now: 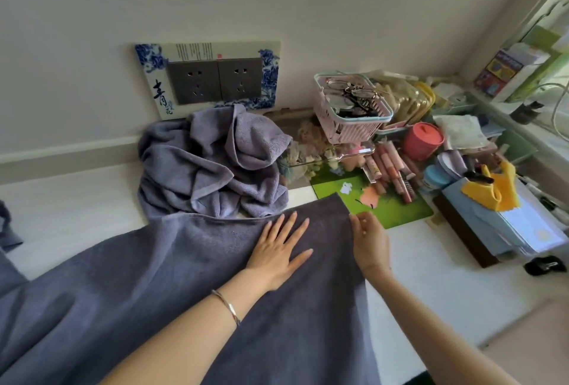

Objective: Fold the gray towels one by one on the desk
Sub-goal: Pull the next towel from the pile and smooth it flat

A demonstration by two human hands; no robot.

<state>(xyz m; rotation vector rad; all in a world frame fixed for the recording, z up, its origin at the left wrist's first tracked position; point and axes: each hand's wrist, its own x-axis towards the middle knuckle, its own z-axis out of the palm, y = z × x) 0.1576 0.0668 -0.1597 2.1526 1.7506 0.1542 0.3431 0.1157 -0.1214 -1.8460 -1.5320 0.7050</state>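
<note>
**First onlooker:** Two gray towels, then. Where does each lie?

**Second onlooker:** Spread towel (184, 277): flat on the white desk (77, 200), long axis running left to right along the wall. Its far right corner points at the green mat (394, 209) and overlaps the mat's edge. Crumpled towel (212, 163): heaped just behind it, against the wall.

**First onlooker:** And the hands?

**Second onlooker:** Left hand (277, 249): palm down on the spread towel near that corner, fingers straight and fanned. Right hand (369, 243): at the towel's right hem, fingers bent. Whether they pinch the cloth I cannot tell from here.

**First onlooker:** Any writing?

**Second onlooker:** Socket surround (160, 92): one large black brushed character, 青. The smaller characters and printed lines are too fine to read.
</note>
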